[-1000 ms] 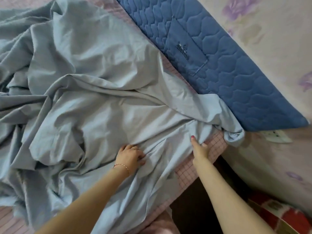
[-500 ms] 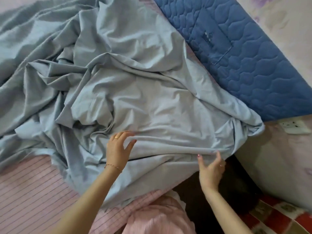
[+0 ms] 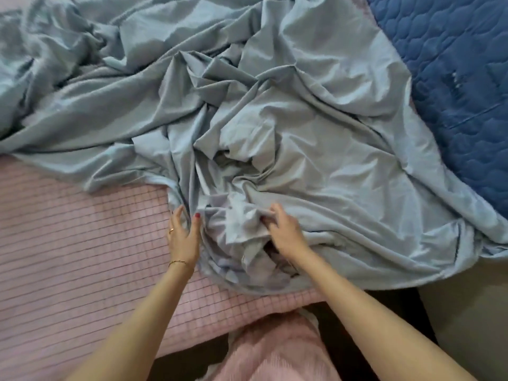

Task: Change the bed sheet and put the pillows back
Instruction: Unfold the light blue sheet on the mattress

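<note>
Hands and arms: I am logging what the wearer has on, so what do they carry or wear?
Both arms are bare, no sleeves. The left hand has a thin gold ring, red nail polish and a fine gold chain bracelet at the wrist. The right hand shows no jewellery here.
</note>
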